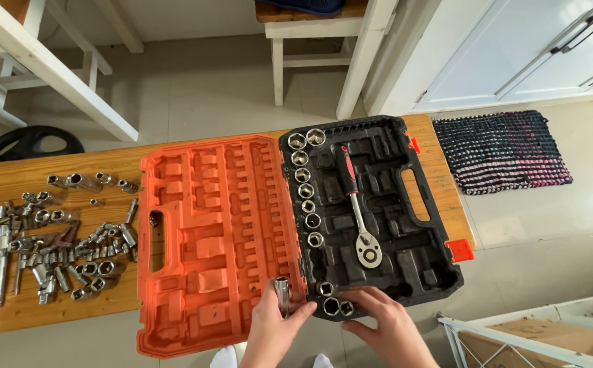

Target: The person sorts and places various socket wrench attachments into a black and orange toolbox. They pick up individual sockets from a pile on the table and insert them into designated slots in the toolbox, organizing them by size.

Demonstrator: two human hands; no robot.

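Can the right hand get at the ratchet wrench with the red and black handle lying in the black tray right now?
Probably yes. The right hand rests empty on the black tray's near edge, and the ratchet wrench with the red and black handle lies uncovered just beyond it, nothing between them. The left hand holds a long chrome socket, off to the side.

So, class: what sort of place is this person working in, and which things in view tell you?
Most likely a room in a home, used as a makeshift workbench. A woven floor mat lies on the tiled floor by white cabinet doors, and an open socket-set case rests on a wooden bench, not a shop counter.
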